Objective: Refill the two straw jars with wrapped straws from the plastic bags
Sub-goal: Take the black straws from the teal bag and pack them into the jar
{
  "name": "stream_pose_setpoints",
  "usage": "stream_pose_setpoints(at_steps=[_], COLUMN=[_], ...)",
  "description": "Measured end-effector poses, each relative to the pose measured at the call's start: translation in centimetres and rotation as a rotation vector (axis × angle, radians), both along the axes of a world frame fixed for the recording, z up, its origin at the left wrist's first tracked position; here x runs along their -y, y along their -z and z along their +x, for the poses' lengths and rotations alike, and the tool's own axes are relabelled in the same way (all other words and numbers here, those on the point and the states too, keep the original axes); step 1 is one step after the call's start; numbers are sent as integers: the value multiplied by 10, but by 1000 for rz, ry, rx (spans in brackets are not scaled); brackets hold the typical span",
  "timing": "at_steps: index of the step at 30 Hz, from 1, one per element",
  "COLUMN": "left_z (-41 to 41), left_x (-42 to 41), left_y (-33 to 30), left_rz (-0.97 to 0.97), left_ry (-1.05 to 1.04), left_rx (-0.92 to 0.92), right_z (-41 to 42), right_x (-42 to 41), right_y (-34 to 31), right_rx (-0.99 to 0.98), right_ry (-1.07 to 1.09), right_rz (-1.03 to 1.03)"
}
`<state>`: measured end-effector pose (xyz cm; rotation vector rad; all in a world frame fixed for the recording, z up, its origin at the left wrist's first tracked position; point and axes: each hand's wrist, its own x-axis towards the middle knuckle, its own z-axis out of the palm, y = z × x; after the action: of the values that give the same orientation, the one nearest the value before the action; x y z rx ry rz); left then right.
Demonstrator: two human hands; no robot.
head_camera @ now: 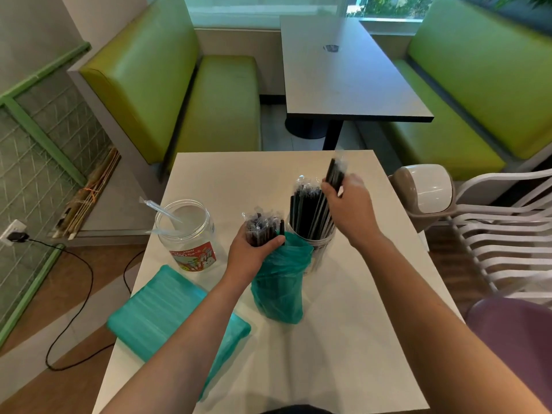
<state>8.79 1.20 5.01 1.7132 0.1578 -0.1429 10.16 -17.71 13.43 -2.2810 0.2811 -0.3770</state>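
Two jars on the white table point(343, 339). Left hand point(251, 252) is closed around a bundle of black wrapped straws point(261, 227) poking out of the upright teal bag point(279, 282). Right hand point(348, 204) grips a smaller bunch point(335, 173) just above the right jar point(316, 249), which I see packed with black straws. Left jar point(188, 234) holds only a couple of clear ones. Second teal bag point(161, 312) lies flat, near-left.

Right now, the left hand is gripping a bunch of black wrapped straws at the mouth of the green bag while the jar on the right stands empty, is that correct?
Not quite. In the head view, the left hand does grip black wrapped straws at the mouth of the green bag, but the right jar is not empty: it is packed with black straws. The nearly empty one is the left jar.
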Motion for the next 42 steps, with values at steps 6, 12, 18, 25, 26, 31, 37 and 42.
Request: stream_pose_setpoints(at_steps=[6, 12, 18, 25, 26, 31, 37, 42], left_z=[0, -2, -3, -3, -3, -2, -1, -1], left_x=[1, 0, 1, 2, 2, 2, 0, -1], left_y=[-1, -2, -3, -3, -3, -2, 2, 2], left_rz=[-5, -16, -11, -12, -11, -19, -20, -18], left_ry=[-7, -3, 6, 0, 0, -5, -11, -16], left_rx=[-10, -12, -12, -7, -6, -10, -12, -9], right_z=[-11, -11, 2, 5, 7, 24, 31, 34], right_x=[-7, -9, 2, 3, 4, 3, 6, 12], right_y=[41, 41, 52, 65, 62, 46, 48, 41], right_rx=[-125, -10, 4, -8, -2, -85, -130, -8], right_ry=[14, 118, -45, -164, -157, -86, -224, -307], right_rz=[-104, -351, -581, -666, -660, -526, -408, -306])
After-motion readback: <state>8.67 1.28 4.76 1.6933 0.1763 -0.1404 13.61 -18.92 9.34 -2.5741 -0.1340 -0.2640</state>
